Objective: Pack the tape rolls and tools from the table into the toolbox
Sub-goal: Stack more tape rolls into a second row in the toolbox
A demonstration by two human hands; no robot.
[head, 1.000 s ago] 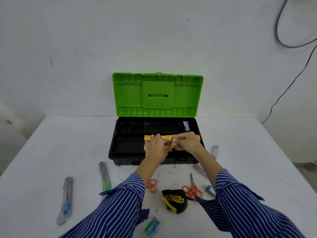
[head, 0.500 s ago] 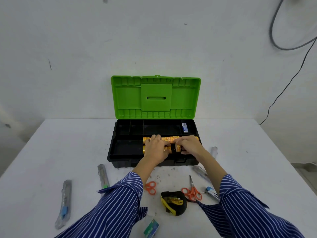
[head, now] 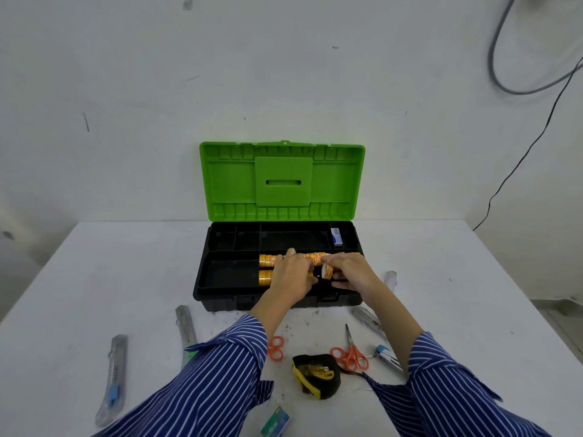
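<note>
Small, light, hard tape roll (head: pixel 327 271) pinched in right hand (head: pixel 350 272) over toolbox (head: pixel 220 287), probably easiest held by round edge; left hand (head: pixel 291 275) pressing rolls (head: pixel 266 260).

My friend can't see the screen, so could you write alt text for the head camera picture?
Two hands, left hand and right hand, arrange yellow tape rolls in an open black toolbox with a raised green lid. On the white table in front lie utility knives, orange scissors and a tape measure.
</note>
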